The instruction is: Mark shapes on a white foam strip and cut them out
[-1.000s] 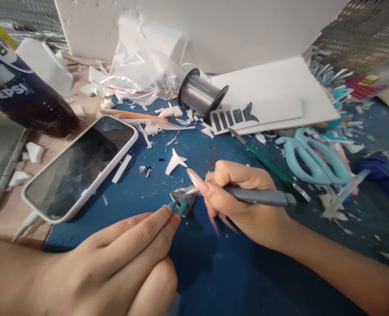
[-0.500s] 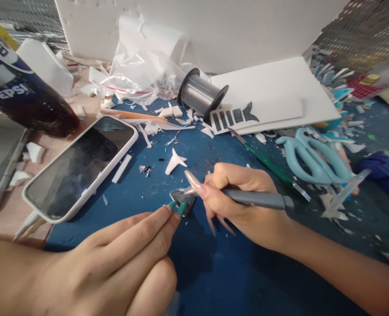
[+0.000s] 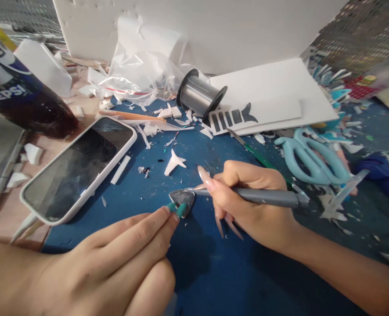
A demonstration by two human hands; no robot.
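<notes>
Two green-nailed fingertips of the left hand (image 3: pixel 125 259) hold the dark grey piece (image 3: pixel 182 197) by its near edge, close to the blue tabletop (image 3: pixel 125 197); the right hand (image 3: pixel 255 219) grips a grey pen-like tool (image 3: pixel 263 195), its tip at the piece's right corner; a white forked piece (image 3: pixel 174 163) lies beyond

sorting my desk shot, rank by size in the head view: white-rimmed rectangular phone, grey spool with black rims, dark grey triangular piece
1. Phone
2. Spool
3. Triangular piece, partly covered by left hand
</notes>
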